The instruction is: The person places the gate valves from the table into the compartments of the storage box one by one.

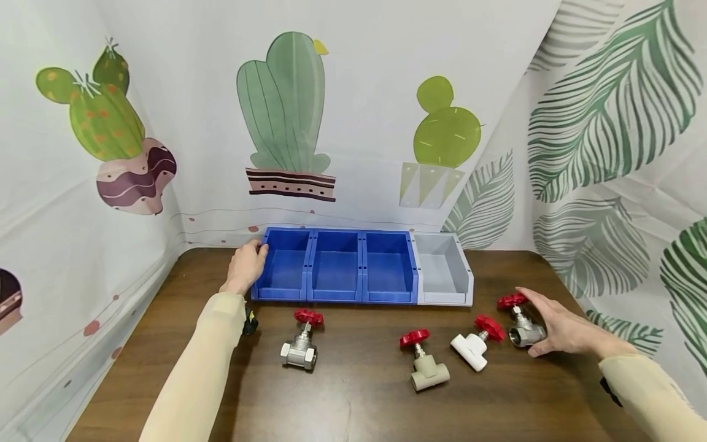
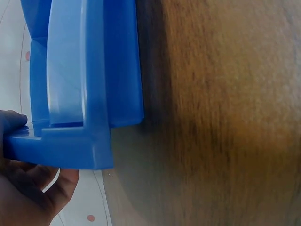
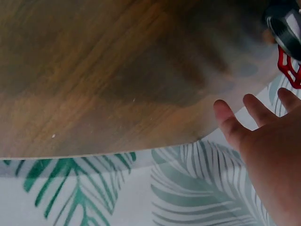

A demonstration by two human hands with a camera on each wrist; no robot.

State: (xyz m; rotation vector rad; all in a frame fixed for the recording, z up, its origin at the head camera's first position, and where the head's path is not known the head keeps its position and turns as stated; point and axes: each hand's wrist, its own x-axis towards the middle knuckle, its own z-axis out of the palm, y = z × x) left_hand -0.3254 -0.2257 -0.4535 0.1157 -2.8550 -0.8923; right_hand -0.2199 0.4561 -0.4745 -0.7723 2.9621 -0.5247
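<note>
My left hand (image 1: 247, 268) holds the left wall of the leftmost blue bin (image 1: 278, 293), thumb over the rim and fingers outside; the left wrist view shows this hand (image 2: 33, 193) at the corner of the blue bin (image 2: 96, 146). On the right, my right hand (image 1: 569, 328) spreads around a metal valve with a red handwheel (image 1: 521, 328), fingers straight near the wheel and thumb beside the body. Whether it touches the valve, I cannot tell. In the right wrist view, the hand (image 3: 268, 141) has its fingers apart, below the partly visible valve (image 3: 284, 30).
Two more blue bins (image 1: 336, 294) and a grey bin (image 1: 446, 299) adjoin the leftmost one. Another metal valve (image 1: 299, 353) lies in front of the bins. A beige valve (image 1: 428, 372) and a white valve (image 1: 471, 350) lie right of centre. A printed cloth (image 1: 364, 123) hangs behind the table (image 1: 348, 405).
</note>
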